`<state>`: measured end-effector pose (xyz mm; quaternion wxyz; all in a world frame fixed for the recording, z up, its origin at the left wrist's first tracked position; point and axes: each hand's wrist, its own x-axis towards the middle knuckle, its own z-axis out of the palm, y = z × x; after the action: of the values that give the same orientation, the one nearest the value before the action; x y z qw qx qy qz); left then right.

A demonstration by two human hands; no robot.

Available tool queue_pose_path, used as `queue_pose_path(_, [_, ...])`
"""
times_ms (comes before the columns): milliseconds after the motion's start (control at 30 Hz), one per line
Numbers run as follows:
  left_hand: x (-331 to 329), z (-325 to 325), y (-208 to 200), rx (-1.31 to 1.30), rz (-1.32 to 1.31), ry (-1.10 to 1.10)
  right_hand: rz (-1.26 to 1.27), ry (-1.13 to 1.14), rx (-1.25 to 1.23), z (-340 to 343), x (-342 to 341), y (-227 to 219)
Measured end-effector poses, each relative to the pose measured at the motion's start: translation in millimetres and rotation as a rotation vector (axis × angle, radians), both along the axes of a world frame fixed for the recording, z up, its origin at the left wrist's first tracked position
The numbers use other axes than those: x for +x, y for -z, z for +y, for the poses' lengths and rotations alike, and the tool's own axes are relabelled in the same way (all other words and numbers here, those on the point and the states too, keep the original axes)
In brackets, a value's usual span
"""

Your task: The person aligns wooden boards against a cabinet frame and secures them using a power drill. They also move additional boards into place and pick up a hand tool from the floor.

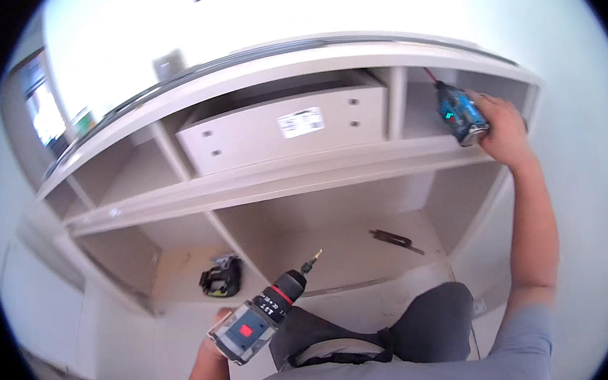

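Observation:
My left hand (214,350) is closed around a cordless drill (257,316) near my lap; the drill body hides most of its fingers. The drill has a black chuck with a red ring, and its bit points up and to the right. At the upper right, my right hand (505,128) grips a blue cordless driver (461,115) with a black nose and a thin red bit. That bit points up and left, by the top right compartment of a pale cabinet (297,187). A drawer box (250,136) with a white label sits in the cabinet's upper middle bay.
A dark, slotted metal piece (391,240) lies in the lower middle compartment. In the lower left compartment rests a black tool (221,276) with green parts. Long dark strips (272,52) lie along the cabinet top. My knees (432,319) are close to the cabinet's lower front edge.

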<state>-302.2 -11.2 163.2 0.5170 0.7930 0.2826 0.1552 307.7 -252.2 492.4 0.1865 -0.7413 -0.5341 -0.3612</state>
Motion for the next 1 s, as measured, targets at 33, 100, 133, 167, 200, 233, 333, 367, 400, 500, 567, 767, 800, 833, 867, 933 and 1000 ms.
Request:
queue_pose_path(33, [-3.0,-4.5,-19.0,0.112,0.050,-0.111,-0.056,0.012,-0.026,10.1,14.4,-7.0])
queue_pose_path(100, [-4.5,-22.6,-89.9,0.598,0.457,-0.296,-0.089,0.025,-0.021,33.4,26.9,-8.9])
queue_pose_path(133, [-28.9,-22.2,-108.1,0.591,0.235,-0.350,-0.008,0.056,-0.059,45.2,33.7,-9.8])
queue_pose_path(167, [-44.6,-26.6,-128.7,0.622,0.055,-0.370,0.063,0.099,-0.107,56.3,40.2,-10.6])
queue_pose_path(200, [-60.2,-30.1,-145.9,0.655,-0.124,-0.376,0.049,0.106,-0.106,64.3,46.3,-10.1])
queue_pose_path(233, [-65.8,-35.8,-171.6,0.730,-0.244,-0.347,0.044,0.122,-0.104,69.1,53.6,-6.8])
queue_pose_path(333, [-96.8,-42.1,-205.9,1.073,-0.018,-0.595,0.111,0.036,-0.120,87.9,71.8,4.5])
queue_pose_path(367, [-99.0,-35.5,-217.2,1.063,0.044,-0.604,0.124,-0.016,-0.088,87.4,84.6,7.6])
queue_pose_path(400, [-107.4,-28.3,-228.4,1.066,0.098,-0.616,0.154,-0.083,-0.052,93.3,94.8,16.1])
queue_pose_path(500, [-115.2,-8.7,-268.0,1.054,0.275,-0.675,0.200,-0.054,-0.027,108.9,96.0,29.9])
queue_pose_path(567, [-101.7,12.3,-289.2,1.065,0.291,-0.696,0.103,-0.020,0.002,104.7,118.7,36.7])
queue_pose_path(767, [-72.8,72.3,-336.5,1.182,0.497,-0.782,0.171,-0.026,-0.047,110.3,102.5,32.9])
queue_pose_path(800, [-63.7,78.1,-345.3,1.207,0.574,-0.801,0.213,-0.036,-0.038,110.6,93.9,32.7])
queue_pose_path(833, [-58.9,88.3,-352.4,1.208,0.593,-0.797,0.165,-0.038,-0.025,108.5,95.8,33.6])
queue_pose_path(867, [-53.5,103.3,-351.2,1.202,0.610,-0.794,0.114,-0.038,-0.016,106.7,101.3,34.7])
queue_pose_path(933, [-39.4,131.3,-352.5,1.097,0.613,-0.757,0.051,-0.023,-0.006,103.2,110.0,36.1])
queue_pose_path(1000, [-29.8,152.3,-350.6,1.145,0.610,-0.741,0.059,-0.009,0.003,101.1,111.0,35.8])
